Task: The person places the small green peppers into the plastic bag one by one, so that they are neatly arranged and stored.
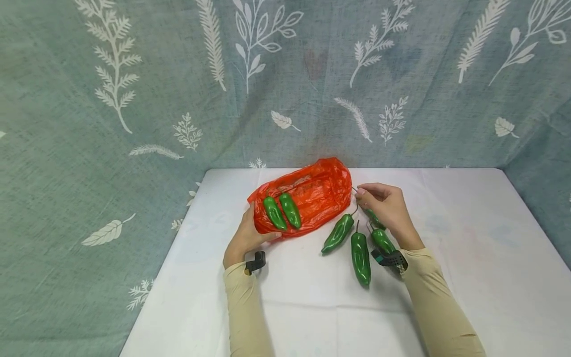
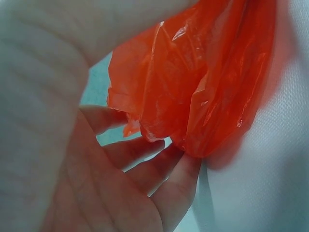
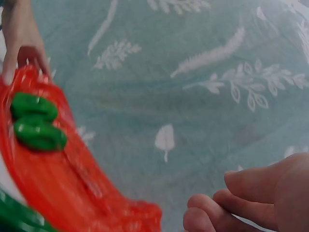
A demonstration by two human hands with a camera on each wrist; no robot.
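Note:
My left hand [image 1: 246,235] holds the left end of a crumpled red plastic bag [image 1: 318,193], with its thumb along the front edge. The fingers [image 2: 176,186] lie against the outside of the bag in the left wrist view. Two shiny green chili peppers [image 1: 291,210] lie side by side on the bag near that hand. Right of the bag, my right hand [image 1: 387,208] pinches a thin stem whose tip pokes out past the fingertips. The green chili pepper [image 1: 372,218] below it is partly hidden by the hand.
On the white table [image 1: 312,317] lie more green chili peppers: one [image 1: 338,233] slants beside the bag, another [image 1: 360,259] points toward me, and a third [image 1: 382,240] is partly under the right wrist. A patterned green cloth [image 1: 285,99] hangs behind the table.

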